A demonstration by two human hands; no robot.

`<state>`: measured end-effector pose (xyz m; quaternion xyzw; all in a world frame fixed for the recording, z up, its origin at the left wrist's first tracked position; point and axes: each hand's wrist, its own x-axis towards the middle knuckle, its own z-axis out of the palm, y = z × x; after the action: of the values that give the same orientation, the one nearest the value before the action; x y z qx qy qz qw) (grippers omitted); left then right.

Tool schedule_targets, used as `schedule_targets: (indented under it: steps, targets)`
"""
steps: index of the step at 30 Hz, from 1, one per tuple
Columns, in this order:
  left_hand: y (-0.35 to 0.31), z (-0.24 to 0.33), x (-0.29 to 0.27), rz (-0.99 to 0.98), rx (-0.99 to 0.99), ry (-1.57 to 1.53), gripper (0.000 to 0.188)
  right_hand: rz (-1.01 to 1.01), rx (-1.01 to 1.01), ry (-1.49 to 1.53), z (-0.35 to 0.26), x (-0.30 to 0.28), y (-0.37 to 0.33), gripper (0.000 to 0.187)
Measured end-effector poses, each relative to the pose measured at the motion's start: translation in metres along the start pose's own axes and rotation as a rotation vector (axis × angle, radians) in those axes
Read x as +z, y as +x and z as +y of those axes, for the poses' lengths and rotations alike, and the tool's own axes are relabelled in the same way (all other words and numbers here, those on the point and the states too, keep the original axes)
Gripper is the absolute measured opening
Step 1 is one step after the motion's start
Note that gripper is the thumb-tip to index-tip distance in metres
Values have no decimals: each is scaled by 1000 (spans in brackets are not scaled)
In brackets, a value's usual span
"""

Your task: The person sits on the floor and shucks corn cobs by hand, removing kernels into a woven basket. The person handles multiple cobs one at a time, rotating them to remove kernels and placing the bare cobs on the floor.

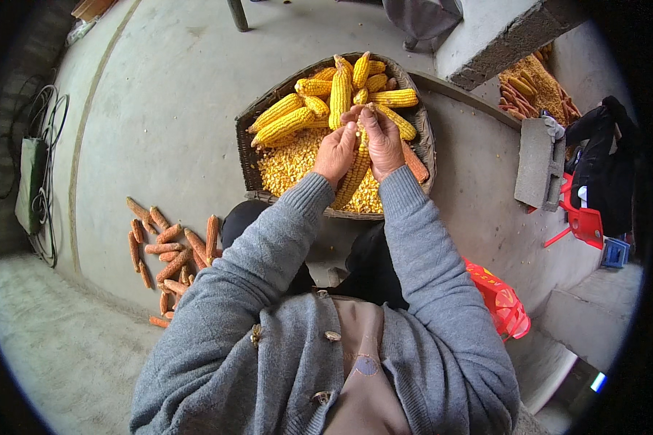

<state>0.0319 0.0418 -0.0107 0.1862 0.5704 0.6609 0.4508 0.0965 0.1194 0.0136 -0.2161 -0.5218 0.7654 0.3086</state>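
Head cam, L grip (335, 154), R grip (384, 143) clamped on corn (353, 178), cobs (173, 266) L, block (535, 163) R

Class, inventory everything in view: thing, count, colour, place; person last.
basket: one, brown, centre
held corn ear: one, yellow, both hands
other ears: over ten, yellow, basket
kernels: many, yellow, basket
bare cobs: many, orange, left floor
corn heap: one, yellow, upper right
concrete block: one, grey, right
chair: one, red, right
bag: one, red, lower right
cable: unclear count, dark, left
sleeves: two, grey, lower centre
left hand: one, on ear
right hand: one, on ear
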Motion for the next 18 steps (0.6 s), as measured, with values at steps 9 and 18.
schedule_targets:
  steps: [9, 18]
  targets:
    - [-13, 18, 3, 10, 172, 558, 61, 198, -28, 2, -3, -5, 3, 28]
    - [-13, 3, 6, 113, 186, 601, 41, 303, -75, 10, -1, -7, 4, 26]
